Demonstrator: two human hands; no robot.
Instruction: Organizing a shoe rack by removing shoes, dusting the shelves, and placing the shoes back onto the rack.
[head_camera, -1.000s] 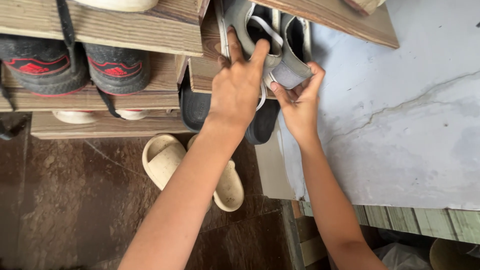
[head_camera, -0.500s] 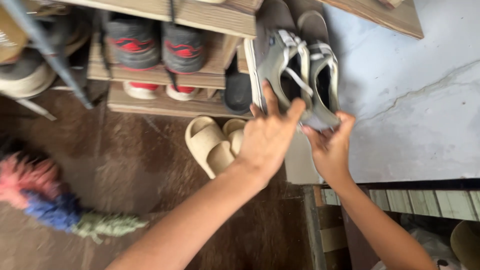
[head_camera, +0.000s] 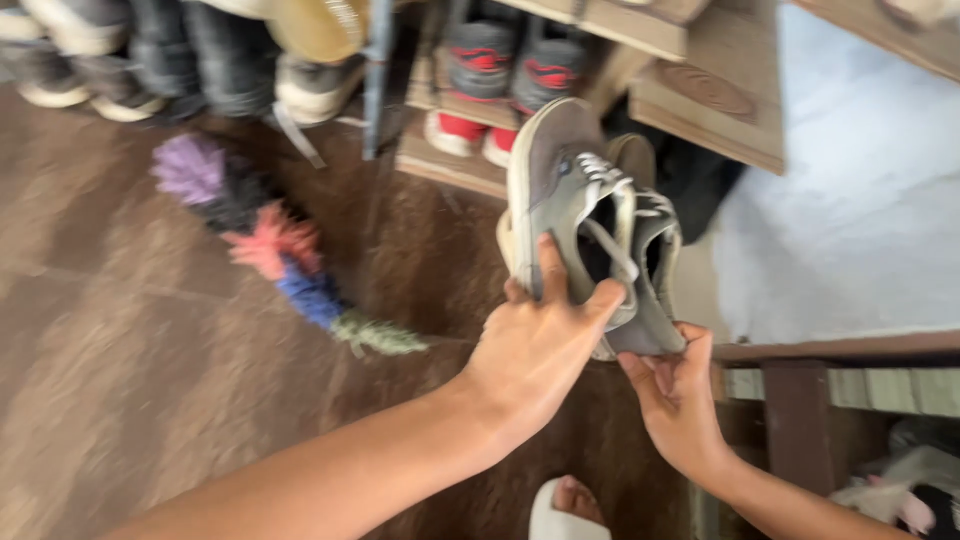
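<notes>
While your left hand (head_camera: 540, 350) clamps the grey shoes (head_camera: 590, 225) by their heels and your right hand (head_camera: 678, 395) pinches them from below, the pair hangs over the floor (head_camera: 150, 350), clear of the rack (head_camera: 700, 100); not set down yet.

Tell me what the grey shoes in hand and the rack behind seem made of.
Pair of grey lace-up shoes: matte, soft-looking uppers, probably canvas or suede, with pale rubbery soles and white laces. Brown shoe rack: flat boards showing wood grain, likely wood or laminate; blur leaves this open.
</notes>
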